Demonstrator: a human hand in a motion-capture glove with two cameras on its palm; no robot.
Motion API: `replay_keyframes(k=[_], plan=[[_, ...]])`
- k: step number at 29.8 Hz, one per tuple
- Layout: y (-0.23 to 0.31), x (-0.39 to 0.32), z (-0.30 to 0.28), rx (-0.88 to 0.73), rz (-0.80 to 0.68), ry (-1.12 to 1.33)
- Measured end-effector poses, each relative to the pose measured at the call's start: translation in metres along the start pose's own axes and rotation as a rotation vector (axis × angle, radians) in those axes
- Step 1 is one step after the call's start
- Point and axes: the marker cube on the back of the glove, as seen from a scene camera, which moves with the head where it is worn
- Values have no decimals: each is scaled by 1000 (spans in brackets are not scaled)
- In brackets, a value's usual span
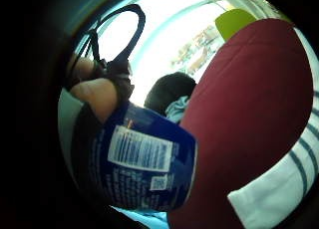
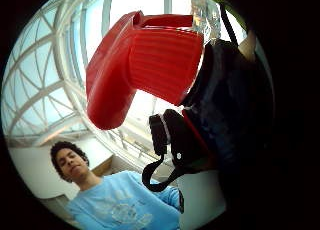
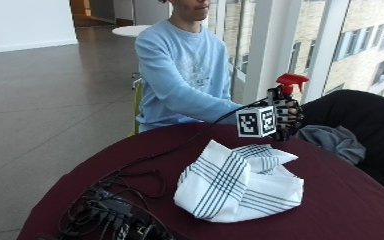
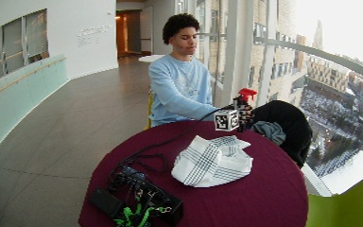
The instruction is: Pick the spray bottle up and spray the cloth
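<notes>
Outside view: the gloved right hand [image 3: 285,117] is wrapped around the spray bottle [image 3: 289,85], held upright above the round maroon table [image 3: 352,200]; a crumpled white striped cloth [image 3: 238,182] lies below. Thumb-side palm view: ribbed red plastic trigger head [image 2: 145,60]. Little-finger-side palm view: blue labelled bottle body [image 1: 144,162].

Gloved right hand [image 3: 285,116] raised above table height; fingers curled.

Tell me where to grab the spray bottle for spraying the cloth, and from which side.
Likely at the neck, just under the red trigger head of the spray bottle, coming from behind it. It stands upright in the right hand above the table, nozzle forward, so a finger reaches the trigger. The cloth lies below.
</notes>
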Motion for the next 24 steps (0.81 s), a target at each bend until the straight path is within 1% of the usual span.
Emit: replay_keyframes(k=[8, 16, 20, 24], plan=[[-3, 16, 3, -21, 3, 17], [3, 14, 3, -78, 44, -6], [10, 3, -11, -89, 36, 13], [24, -15, -34, -109, 16, 93]])
